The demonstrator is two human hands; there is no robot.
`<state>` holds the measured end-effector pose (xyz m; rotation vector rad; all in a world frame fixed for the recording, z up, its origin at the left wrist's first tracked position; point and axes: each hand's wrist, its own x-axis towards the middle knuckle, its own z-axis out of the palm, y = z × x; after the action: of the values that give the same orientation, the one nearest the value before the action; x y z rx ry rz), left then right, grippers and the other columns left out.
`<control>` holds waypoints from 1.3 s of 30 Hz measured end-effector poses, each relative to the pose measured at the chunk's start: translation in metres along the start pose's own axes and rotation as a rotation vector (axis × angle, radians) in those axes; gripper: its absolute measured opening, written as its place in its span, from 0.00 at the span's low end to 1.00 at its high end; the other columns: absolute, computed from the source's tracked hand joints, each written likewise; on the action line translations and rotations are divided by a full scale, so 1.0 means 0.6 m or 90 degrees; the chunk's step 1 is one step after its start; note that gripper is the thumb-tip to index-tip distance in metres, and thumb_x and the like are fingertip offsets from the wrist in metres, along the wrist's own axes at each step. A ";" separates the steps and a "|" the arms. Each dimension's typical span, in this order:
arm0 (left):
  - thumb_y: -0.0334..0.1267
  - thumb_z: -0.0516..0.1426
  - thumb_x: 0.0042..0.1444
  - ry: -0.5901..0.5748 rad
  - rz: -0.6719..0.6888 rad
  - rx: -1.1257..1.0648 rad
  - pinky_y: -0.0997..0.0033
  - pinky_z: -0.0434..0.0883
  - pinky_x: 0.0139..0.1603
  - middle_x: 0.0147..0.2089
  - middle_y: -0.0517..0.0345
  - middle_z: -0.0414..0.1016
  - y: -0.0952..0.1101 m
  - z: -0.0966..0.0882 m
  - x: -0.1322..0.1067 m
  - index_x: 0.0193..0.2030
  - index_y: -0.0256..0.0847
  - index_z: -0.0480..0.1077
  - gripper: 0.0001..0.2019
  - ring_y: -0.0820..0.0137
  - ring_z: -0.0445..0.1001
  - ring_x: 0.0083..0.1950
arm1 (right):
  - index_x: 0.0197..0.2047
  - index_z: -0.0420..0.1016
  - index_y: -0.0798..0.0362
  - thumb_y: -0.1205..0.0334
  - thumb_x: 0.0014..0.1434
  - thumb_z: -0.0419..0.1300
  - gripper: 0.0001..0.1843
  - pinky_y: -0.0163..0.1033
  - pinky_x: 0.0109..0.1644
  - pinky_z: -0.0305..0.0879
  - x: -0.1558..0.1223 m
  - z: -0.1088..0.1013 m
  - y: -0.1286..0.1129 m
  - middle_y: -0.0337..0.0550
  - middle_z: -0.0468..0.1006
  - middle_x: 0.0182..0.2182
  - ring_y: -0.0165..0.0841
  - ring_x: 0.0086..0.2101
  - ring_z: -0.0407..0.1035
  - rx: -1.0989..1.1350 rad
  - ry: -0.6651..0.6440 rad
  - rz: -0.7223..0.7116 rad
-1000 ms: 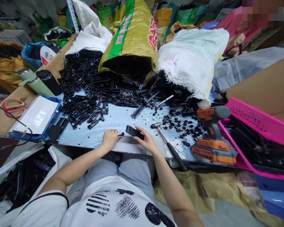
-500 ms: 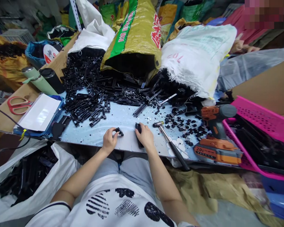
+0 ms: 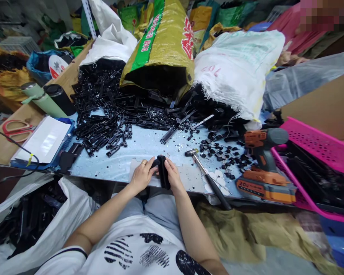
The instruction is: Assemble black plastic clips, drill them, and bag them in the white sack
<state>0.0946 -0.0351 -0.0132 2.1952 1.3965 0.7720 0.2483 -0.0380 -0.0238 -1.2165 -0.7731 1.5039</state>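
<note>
Close to the table's front edge, my right hand [image 3: 172,175] grips a long black plastic part [image 3: 163,172], fingers along its right side. My left hand [image 3: 142,175], with a ring on one finger, pinches a smaller black piece [image 3: 155,164] against the left side of that part. Whether the two pieces are joined cannot be seen. Right of my hands lies a hammer [image 3: 208,175] with a black handle. Small black pieces with metal pins [image 3: 218,152] are scattered beyond it. A heap of black linkage parts [image 3: 103,126] spreads at the back left.
An orange cordless drill [image 3: 265,164] stands at the right, beside a pink basket [image 3: 318,149] of black parts. Three sacks, including a yellow one [image 3: 166,46], line the back. Left are scissors [image 3: 17,130], paper [image 3: 43,139] and a green bottle [image 3: 43,99]. A person's hand [image 3: 292,59] shows behind.
My left hand has moved right with its small black piece, up to the long part. My right hand has shifted slightly left, and the long part now stands more in view between both hands.
</note>
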 end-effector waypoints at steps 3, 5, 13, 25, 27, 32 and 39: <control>0.39 0.44 0.65 0.014 -0.042 -0.066 0.67 0.71 0.41 0.37 0.52 0.68 0.008 -0.014 0.001 0.59 0.39 0.63 0.19 0.68 0.71 0.38 | 0.60 0.64 0.51 0.43 0.52 0.59 0.35 0.40 0.31 0.72 -0.001 0.006 -0.005 0.42 0.76 0.35 0.32 0.28 0.71 -0.032 -0.078 -0.001; 0.40 0.45 0.65 0.038 -0.053 -0.085 0.66 0.71 0.43 0.37 0.52 0.68 0.010 -0.023 0.000 0.58 0.39 0.65 0.18 0.68 0.71 0.39 | 0.60 0.65 0.50 0.45 0.53 0.60 0.34 0.39 0.31 0.71 0.002 0.003 -0.009 0.42 0.75 0.39 0.30 0.28 0.70 -0.104 -0.113 -0.039; 0.39 0.48 0.64 0.120 0.002 -0.051 0.64 0.72 0.47 0.45 0.48 0.72 0.024 -0.029 -0.015 0.61 0.42 0.61 0.19 0.65 0.72 0.46 | 0.56 0.70 0.50 0.50 0.55 0.59 0.27 0.40 0.43 0.67 0.019 -0.017 -0.052 0.45 0.75 0.38 0.34 0.38 0.68 -0.470 -0.198 -0.353; 0.33 0.48 0.64 0.240 0.135 -0.145 0.70 0.70 0.45 0.43 0.49 0.73 0.047 -0.072 0.030 0.60 0.42 0.63 0.18 0.70 0.72 0.44 | 0.57 0.69 0.47 0.45 0.60 0.53 0.26 0.39 0.43 0.67 -0.035 0.018 -0.080 0.46 0.74 0.40 0.34 0.37 0.68 -0.554 -0.168 -0.450; 0.35 0.49 0.63 0.258 0.148 -0.125 0.72 0.70 0.43 0.41 0.52 0.73 0.057 -0.099 0.056 0.58 0.42 0.66 0.17 0.71 0.72 0.41 | 0.51 0.74 0.44 0.41 0.57 0.55 0.24 0.35 0.39 0.67 -0.053 0.024 -0.049 0.43 0.74 0.37 0.32 0.35 0.69 -0.582 -0.362 -0.425; 0.36 0.49 0.64 0.267 0.139 -0.139 0.71 0.69 0.46 0.42 0.51 0.72 0.062 -0.146 0.084 0.57 0.41 0.67 0.16 0.71 0.71 0.43 | 0.57 0.69 0.50 0.39 0.61 0.45 0.31 0.35 0.28 0.68 -0.052 0.008 -0.026 0.44 0.74 0.32 0.30 0.26 0.69 -0.369 -0.137 -0.204; 0.37 0.50 0.62 0.129 0.042 -0.224 0.66 0.71 0.47 0.43 0.49 0.74 0.069 -0.070 0.036 0.55 0.39 0.68 0.16 0.67 0.73 0.45 | 0.61 0.62 0.51 0.41 0.57 0.54 0.35 0.34 0.24 0.69 -0.016 0.009 -0.108 0.41 0.73 0.30 0.27 0.23 0.67 -0.115 -0.069 -0.094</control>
<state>0.1026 -0.0300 0.0492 1.9381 1.1740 1.1924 0.2630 -0.0282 0.0398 -1.1893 -1.0679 1.4116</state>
